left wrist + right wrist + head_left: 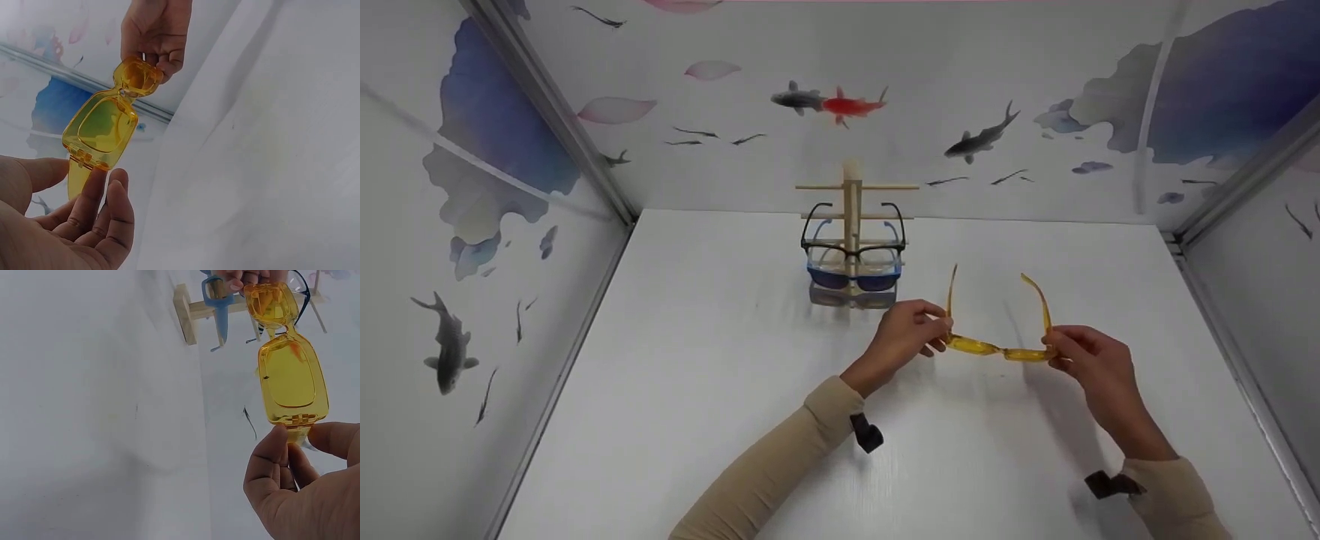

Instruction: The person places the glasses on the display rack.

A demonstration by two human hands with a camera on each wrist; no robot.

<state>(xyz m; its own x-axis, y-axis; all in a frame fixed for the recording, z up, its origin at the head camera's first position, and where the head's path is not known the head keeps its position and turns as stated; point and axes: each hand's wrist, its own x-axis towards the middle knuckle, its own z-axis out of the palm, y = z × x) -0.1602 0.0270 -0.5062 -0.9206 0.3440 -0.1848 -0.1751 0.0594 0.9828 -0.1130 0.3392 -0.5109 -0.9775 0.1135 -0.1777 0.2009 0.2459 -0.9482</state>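
A pair of yellow see-through glasses (975, 346) is held up between both hands, its temples unfolded and pointing toward the back wall. The left hand (906, 330) pinches it by the hinge at the left end. At the other end the right hand (1099, 367) pinches the temple near its hinge. In the left wrist view the thumb and fingers (84, 202) grip the yellow temple just behind the lens frame. The right wrist view shows the same kind of pinch by the right hand's fingers (270, 464).
Left of the yellow glasses stands a wooden glasses rack (852, 199) with several crossbars. Black-framed glasses (851, 250) and blue glasses (877, 282) hang on it, with a greyish pair (829, 298) lowest. Printed panels border the white table (697, 360) at back and sides.
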